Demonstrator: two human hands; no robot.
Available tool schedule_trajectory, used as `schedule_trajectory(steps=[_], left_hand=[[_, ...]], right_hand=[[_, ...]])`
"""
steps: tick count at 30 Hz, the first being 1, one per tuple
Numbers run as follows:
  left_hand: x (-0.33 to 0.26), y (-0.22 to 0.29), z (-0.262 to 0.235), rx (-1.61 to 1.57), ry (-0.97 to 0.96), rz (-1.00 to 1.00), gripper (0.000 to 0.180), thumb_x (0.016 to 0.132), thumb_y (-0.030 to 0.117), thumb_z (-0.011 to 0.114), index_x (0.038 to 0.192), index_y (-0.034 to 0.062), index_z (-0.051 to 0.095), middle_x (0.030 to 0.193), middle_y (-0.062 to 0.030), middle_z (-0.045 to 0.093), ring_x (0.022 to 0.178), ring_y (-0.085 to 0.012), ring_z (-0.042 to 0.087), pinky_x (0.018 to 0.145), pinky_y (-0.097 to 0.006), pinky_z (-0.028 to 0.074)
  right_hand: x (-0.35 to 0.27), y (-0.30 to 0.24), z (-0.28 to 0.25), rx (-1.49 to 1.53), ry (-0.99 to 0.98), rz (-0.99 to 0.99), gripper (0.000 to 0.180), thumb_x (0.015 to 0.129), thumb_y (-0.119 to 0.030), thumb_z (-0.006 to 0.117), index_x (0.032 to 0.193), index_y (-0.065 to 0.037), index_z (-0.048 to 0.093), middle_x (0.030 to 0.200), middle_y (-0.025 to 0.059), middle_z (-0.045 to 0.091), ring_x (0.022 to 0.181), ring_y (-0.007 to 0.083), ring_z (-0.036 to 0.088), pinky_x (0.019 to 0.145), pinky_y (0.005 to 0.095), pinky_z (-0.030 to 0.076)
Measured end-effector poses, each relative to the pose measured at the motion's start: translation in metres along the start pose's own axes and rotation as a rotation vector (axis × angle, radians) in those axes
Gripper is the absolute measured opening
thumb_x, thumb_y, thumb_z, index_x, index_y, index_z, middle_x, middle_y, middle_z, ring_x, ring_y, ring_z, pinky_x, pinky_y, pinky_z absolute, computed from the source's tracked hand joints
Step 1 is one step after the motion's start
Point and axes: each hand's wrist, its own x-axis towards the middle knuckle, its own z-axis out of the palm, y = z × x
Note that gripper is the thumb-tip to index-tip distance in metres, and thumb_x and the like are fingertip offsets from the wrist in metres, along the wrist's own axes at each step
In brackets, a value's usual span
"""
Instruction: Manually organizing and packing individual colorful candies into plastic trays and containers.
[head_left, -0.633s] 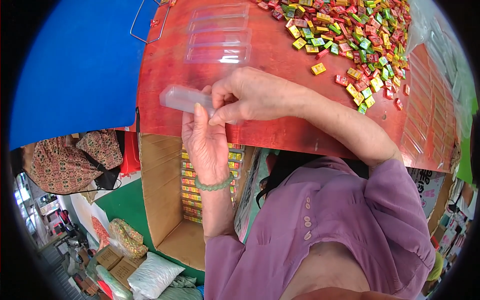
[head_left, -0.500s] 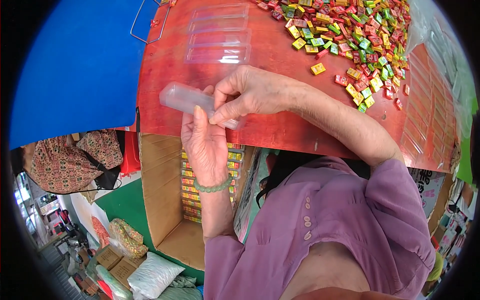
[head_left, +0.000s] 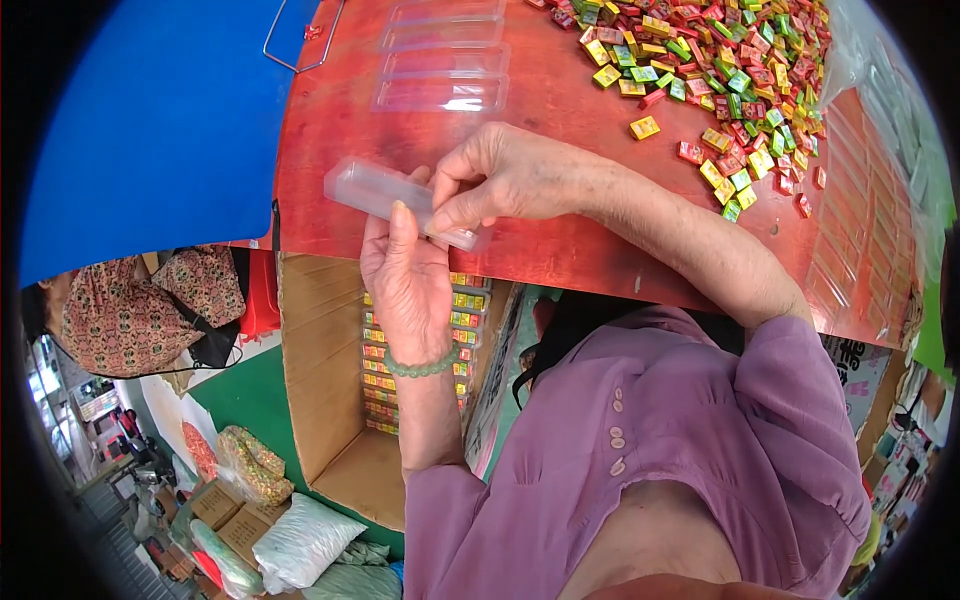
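My left hand [head_left: 405,280] and my right hand [head_left: 500,180] both grip one long clear plastic tray [head_left: 385,195] at the near edge of the red table [head_left: 560,110]. The left hand holds it from below with the thumb on top; a green bead bracelet [head_left: 425,367] is on that wrist. The right hand pinches the tray's right end from above. The tray looks empty. A heap of small coloured candy boxes [head_left: 720,60] lies on the table to the far right.
Several empty clear trays [head_left: 440,60] lie stacked at the table's far side. Below the hands stands an open cardboard box [head_left: 320,380] with rows of filled trays [head_left: 410,360]. A blue surface [head_left: 160,120] lies left. Bags and cartons sit on the floor [head_left: 260,510].
The clear tray has tilted slightly, with its left end a little lower. Both hands keep their grip in nearly the same place.
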Motion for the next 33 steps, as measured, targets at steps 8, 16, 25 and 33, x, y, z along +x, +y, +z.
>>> schedule_trajectory(steps=[8,16,25,33], left_hand=[[-0.001,0.000,-0.003,-0.022,-0.030,-0.033,0.037,0.094,0.012,0.059,0.126,-0.0029,0.049,0.127,-0.0179,0.054,0.117,-0.0229,0.053,0.101,-0.040,0.044],[-0.002,-0.004,-0.003,0.027,-0.026,0.018,0.036,0.093,0.010,0.059,0.126,-0.0014,0.050,0.125,-0.0147,0.056,0.114,-0.0202,0.055,0.101,-0.039,0.044],[-0.006,0.001,-0.003,0.044,0.053,0.028,0.042,0.093,0.012,0.060,0.129,-0.0041,0.045,0.128,-0.0185,0.053,0.119,-0.0263,0.053,0.103,-0.042,0.042],[-0.012,0.000,-0.004,0.048,0.081,0.014,0.041,0.093,0.014,0.060,0.127,-0.0040,0.046,0.128,-0.0191,0.054,0.119,-0.0282,0.053,0.102,-0.043,0.043]], right_hand=[[0.002,0.010,-0.003,0.089,-0.028,0.072,0.019,0.084,-0.023,0.070,0.086,-0.005,0.072,0.072,-0.0018,0.064,0.066,0.0077,0.055,0.060,0.0242,0.046],[-0.008,-0.001,0.023,-0.599,0.209,-0.208,0.011,0.085,-0.013,0.059,0.090,-0.004,0.061,0.080,0.0119,0.064,0.074,0.0223,0.062,0.069,0.0396,0.048],[-0.002,-0.003,0.016,-1.283,0.613,-0.476,0.014,0.077,-0.015,0.057,0.086,-0.006,0.050,0.074,0.0074,0.054,0.078,0.0247,0.059,0.079,0.0380,0.042],[0.005,0.014,0.010,-1.619,0.514,-0.413,0.010,0.073,-0.015,0.060,0.078,-0.009,0.054,0.077,0.0045,0.056,0.080,0.0190,0.058,0.082,0.0355,0.041]])
